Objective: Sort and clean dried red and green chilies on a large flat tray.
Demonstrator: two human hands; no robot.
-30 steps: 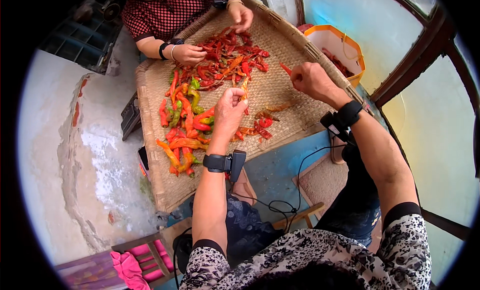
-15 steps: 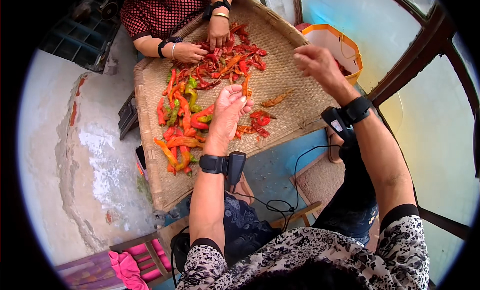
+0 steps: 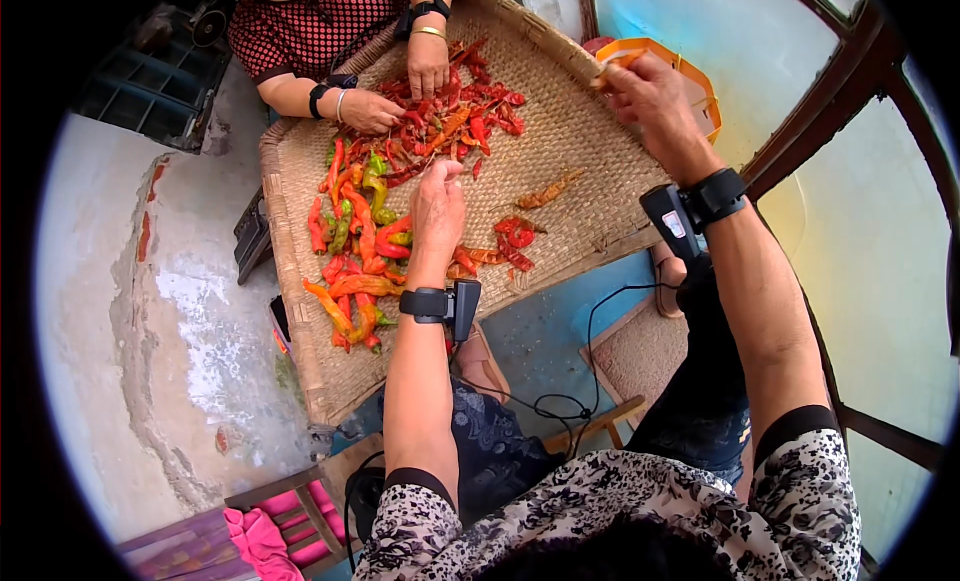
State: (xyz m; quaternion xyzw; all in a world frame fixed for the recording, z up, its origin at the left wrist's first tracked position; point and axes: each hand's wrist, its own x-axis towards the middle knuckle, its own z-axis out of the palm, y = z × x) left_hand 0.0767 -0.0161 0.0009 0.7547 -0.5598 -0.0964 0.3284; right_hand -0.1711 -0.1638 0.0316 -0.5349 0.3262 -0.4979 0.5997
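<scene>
My left hand [image 3: 438, 213] hovers at the near edge of a heap of dried red chili peppers [image 3: 440, 131], its fingers curled together; what lies between them, if anything, is hidden. Out to the right, my right hand [image 3: 655, 106] is raised over the rim of an orange-edged box [image 3: 708, 89]. A small orange chili pepper [image 3: 604, 80] appears pinched in its fingertips, partly blurred. Fresh red, orange and green peppers [image 3: 362, 226] lie on the left of the woven tray [image 3: 590, 196]. A wrinkled orange pepper [image 3: 550, 188] and a few red ones [image 3: 516, 236] lie right of my left hand.
Across the tray, another person's hands [image 3: 372, 111] work in the dried heap. Glass panes in a dark frame [image 3: 885, 76] stand on the right, a peeling wall [image 3: 190, 311] on the left. Below the tray hang black cables [image 3: 565, 413] near a small stool [image 3: 600, 431].
The orange pepper has left my left hand, which moved left and slightly up toward the heap. My right hand rose a little, and its fingers now close on an orange pepper.
</scene>
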